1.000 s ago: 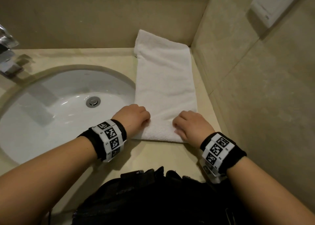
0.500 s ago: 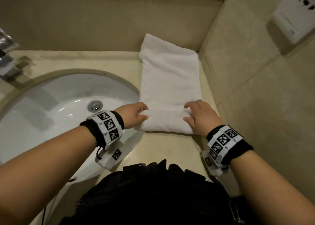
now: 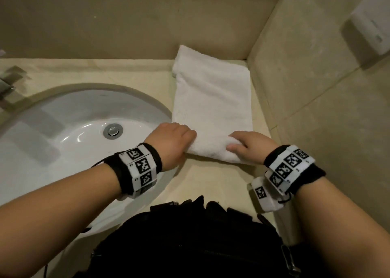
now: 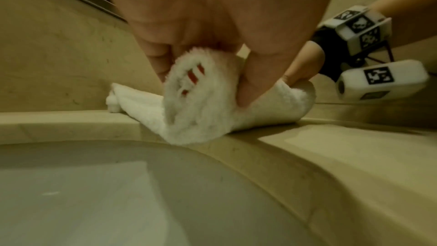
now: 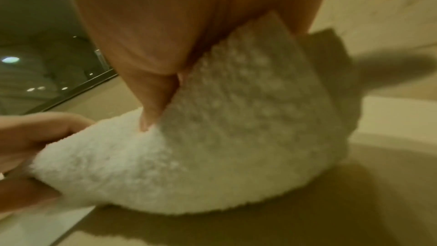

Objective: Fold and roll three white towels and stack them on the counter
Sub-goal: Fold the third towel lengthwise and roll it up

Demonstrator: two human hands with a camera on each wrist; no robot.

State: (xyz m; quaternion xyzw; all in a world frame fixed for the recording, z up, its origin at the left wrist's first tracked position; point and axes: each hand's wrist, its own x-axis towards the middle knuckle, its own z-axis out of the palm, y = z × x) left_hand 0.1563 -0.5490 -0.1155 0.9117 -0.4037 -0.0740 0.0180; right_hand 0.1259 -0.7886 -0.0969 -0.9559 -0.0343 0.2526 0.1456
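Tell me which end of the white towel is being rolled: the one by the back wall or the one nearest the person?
The near end of the white towel, curled up under the left hand and right hand. The far end lies flat on the counter.

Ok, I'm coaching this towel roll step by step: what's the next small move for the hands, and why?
Probably roll the near end one more turn toward the back wall. The left hand and right hand grip a short started roll of the towel, whose remaining length lies flat on the counter, not yet rolled.
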